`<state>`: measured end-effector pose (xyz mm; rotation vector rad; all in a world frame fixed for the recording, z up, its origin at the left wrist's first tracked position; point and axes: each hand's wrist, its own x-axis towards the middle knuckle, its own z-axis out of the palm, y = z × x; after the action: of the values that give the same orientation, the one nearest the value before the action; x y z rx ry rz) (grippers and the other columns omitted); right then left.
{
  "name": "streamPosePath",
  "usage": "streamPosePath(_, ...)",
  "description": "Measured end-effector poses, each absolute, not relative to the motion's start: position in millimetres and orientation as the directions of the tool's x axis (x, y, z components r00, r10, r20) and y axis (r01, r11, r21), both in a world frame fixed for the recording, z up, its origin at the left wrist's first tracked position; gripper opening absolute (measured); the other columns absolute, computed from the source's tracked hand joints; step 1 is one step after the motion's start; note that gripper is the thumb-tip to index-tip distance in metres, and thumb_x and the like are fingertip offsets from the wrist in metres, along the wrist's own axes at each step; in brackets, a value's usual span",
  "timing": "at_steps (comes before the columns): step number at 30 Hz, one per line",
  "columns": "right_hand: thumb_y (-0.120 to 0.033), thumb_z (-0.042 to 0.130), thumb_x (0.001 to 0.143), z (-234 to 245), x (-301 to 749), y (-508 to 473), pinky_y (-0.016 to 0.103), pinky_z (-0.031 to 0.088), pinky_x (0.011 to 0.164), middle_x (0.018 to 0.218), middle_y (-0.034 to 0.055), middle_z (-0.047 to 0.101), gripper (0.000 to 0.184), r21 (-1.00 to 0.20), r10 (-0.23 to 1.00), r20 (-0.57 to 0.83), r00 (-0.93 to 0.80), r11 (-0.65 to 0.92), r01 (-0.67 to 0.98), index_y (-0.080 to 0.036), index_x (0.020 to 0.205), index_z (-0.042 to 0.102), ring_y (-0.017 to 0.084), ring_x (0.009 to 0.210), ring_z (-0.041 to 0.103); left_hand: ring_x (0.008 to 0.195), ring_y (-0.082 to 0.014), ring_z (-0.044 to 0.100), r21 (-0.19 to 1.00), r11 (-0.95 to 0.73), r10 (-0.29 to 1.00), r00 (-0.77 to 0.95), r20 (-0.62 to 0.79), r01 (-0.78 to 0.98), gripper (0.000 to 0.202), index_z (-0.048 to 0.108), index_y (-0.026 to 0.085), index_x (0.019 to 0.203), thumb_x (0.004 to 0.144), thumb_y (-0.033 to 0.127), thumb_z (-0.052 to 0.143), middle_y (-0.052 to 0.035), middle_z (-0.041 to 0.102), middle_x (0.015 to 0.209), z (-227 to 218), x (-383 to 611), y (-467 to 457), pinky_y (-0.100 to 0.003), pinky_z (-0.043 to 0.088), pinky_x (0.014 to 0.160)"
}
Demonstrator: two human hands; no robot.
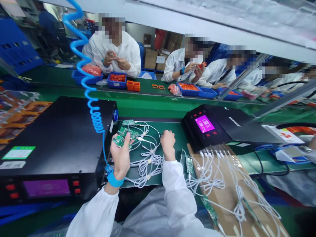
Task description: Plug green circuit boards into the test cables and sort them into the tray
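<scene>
My left hand (120, 159) is closed on small green circuit boards (118, 141), its thumb lying over them. A blue wrist strap (115, 180) circles that wrist. Another green board (128, 122) lies just beyond, close to the black box. White cables (149, 161), bundled with ties, are spread between my hands, and one plug (140, 139) meets a board by my left hand. My right hand (168, 144) is curled into a fist at the right side of these cables. Its fingertips face away, so whatever they hold is hidden.
Black testers with lit screens stand left (61, 131) and right (222, 125). A coiled blue cord (85, 69) hangs to my left wrist. Cardboard (222, 191) at right carries more cables and boards. Across the bench, co-workers (118, 56) handle orange parts beside blue bins (117, 84).
</scene>
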<state>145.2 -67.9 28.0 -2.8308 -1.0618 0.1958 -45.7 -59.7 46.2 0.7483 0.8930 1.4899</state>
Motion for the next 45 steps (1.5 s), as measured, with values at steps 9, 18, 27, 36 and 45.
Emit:
streamPosePath(9,-0.002,0.045,0.094,25.3,153.2,-62.2,0.034,0.051,0.091,0.116,0.0237,0.07,0.034,-0.113,0.646,-0.083,0.759,-0.763,0.637,-0.009,0.115,0.071,0.032,0.122,0.06,0.098,-0.0219,0.07,0.862,0.003,0.995,-0.08,-0.051,-0.506,0.046,0.068,0.018,0.102,0.073,0.045,0.09,-0.0059,0.072,0.103,44.9,-46.0,-60.7,-0.04,0.061,0.093)
streamPosePath(18,-0.004,0.045,0.095,9.4,155.3,-65.5,0.035,0.047,0.092,0.116,0.02,0.07,0.035,-0.151,0.723,-0.043,0.69,-0.687,0.71,-0.013,0.115,0.072,0.03,0.118,0.059,0.097,-0.02,0.069,0.889,0.007,0.995,-0.087,-0.052,-0.458,0.044,0.068,0.016,0.099,0.074,0.047,0.088,-0.0049,0.07,0.101,46.7,-43.6,-62.0,-0.039,0.065,0.087)
streamPosePath(27,-0.007,0.046,0.096,12.7,154.8,-66.0,0.035,0.046,0.091,0.12,0.0211,0.068,0.036,-0.181,0.707,-0.006,0.707,-0.696,0.695,-0.01,0.126,0.066,0.032,0.119,0.059,0.063,-0.0113,0.061,0.962,-0.113,0.993,-0.069,0.098,-0.249,0.038,0.062,0.018,0.083,0.088,0.054,0.075,0.0012,0.061,0.078,40.1,-45.0,-63.3,-0.024,0.057,0.061)
streamPosePath(36,-0.004,0.046,0.09,16.3,161.7,-64.6,0.042,0.044,0.094,0.109,0.0263,0.071,0.034,-0.167,0.649,0.003,0.76,-0.75,0.641,-0.006,0.108,0.074,0.038,0.12,0.057,0.048,-0.0096,0.052,0.966,-0.097,0.995,-0.018,0.095,-0.24,0.037,0.057,0.02,0.081,0.09,0.052,0.074,0.0056,0.051,0.065,38.8,-45.2,-64.9,-0.024,0.043,0.049)
streamPosePath(45,-0.004,0.048,0.092,12.5,165.9,-52.4,0.041,0.042,0.093,0.105,0.0266,0.072,0.031,-0.175,0.595,0.002,0.804,-0.791,0.586,-0.006,0.106,0.075,0.038,0.118,0.058,0.047,-0.0106,0.05,0.971,-0.108,0.994,-0.058,0.098,-0.214,0.045,0.063,0.023,0.118,0.086,0.051,0.078,0.0062,0.055,0.062,39.5,-43.7,-67.4,-0.022,0.041,0.045)
